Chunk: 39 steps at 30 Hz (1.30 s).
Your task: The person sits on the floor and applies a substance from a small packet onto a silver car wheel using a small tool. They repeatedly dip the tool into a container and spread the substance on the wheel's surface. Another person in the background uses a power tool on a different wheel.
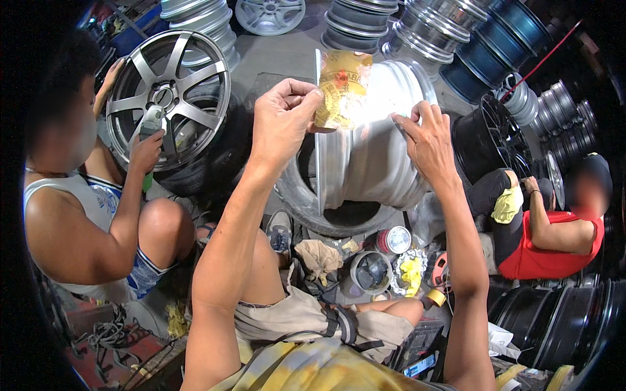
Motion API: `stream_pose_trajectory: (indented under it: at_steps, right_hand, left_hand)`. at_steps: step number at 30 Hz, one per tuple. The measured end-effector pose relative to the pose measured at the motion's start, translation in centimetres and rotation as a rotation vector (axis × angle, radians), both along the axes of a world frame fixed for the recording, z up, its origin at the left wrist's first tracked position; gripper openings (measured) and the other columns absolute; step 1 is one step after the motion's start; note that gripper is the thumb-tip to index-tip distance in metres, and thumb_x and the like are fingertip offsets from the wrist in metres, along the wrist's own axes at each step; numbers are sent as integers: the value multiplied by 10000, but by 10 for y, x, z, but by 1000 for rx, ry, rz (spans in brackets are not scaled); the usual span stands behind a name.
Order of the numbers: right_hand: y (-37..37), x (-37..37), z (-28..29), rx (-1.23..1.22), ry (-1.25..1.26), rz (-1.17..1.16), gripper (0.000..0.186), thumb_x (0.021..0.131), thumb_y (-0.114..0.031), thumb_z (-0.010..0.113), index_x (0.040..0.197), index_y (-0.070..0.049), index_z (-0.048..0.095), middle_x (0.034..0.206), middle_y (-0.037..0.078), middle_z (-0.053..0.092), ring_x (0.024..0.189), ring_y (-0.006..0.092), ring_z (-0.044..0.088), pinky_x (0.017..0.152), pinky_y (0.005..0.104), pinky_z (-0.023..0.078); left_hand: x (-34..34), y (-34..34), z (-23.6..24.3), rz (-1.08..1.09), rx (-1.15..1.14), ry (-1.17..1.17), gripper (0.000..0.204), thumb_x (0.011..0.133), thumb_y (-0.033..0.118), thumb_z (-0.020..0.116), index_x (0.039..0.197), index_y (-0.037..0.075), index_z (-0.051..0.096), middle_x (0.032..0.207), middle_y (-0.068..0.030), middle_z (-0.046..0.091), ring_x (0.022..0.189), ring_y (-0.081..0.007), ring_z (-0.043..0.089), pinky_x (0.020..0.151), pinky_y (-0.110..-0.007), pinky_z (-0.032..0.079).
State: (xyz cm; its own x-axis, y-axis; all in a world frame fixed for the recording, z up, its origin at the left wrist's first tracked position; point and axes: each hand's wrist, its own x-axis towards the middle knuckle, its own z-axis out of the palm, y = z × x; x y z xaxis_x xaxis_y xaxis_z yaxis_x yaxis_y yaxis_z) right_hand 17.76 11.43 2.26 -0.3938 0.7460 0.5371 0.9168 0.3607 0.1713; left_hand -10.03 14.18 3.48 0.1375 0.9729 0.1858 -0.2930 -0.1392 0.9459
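Raised over a silver wheel rim [372, 166], my left hand [287, 117] pinches a piece of sandpaper [339, 85] between thumb and fingers. Its gold, printed back faces me, and its right side fades into a bright white glare. My right hand [427, 140] is closed at the right edge of that glare, thumb against fingertips. Whether it grips the sheet's other end or something small is washed out. The rim stands on its side on a black tyre [310, 212], right below both hands.
At left a person [85, 215] works on a spoked rim [168, 98] with a grey hand tool [153, 124]. Another person in red [554, 241] sits at right. Near my legs are a bucket [372, 272], a can [394, 240] and a yellow cloth [411, 274]. Stacked rims [433, 32] stand behind.
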Motion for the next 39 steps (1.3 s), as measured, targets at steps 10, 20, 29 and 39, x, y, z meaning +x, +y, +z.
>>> stream_pose_trajectory:
  at_steps: [10,20,29,39]
  right_hand:
    - [-39,-33,46,17,281,219,449,767,-2,648,1147,-216,752,924,37,478,890,214,485,798,354,392]
    - [-36,-44,44,-69,208,252,410,768,-32,667,1108,-246,747,951,27,495,928,218,504,830,372,405]
    - [1,10,29,-33,118,5,320,851,-75,620,1108,-199,764,956,61,478,948,232,488,834,369,392]
    - [15,8,12,-31,-35,-1,306,834,-102,640,1086,-215,770,977,37,500,958,224,491,820,369,382]
  left_hand:
    - [7,-5,1,-61,-50,42,177,973,141,633,1020,-29,606,800,-42,650,648,-39,599,609,-251,612]
    - [9,-5,1,-86,12,17,152,978,94,602,982,-55,571,855,-108,680,741,-138,686,631,-326,644]
    - [4,2,-1,90,60,19,123,971,73,597,992,-48,588,865,-95,674,728,-117,671,611,-308,631]
    - [1,-3,1,106,40,100,158,976,151,644,1029,3,632,848,-20,672,673,-8,535,577,-170,421]
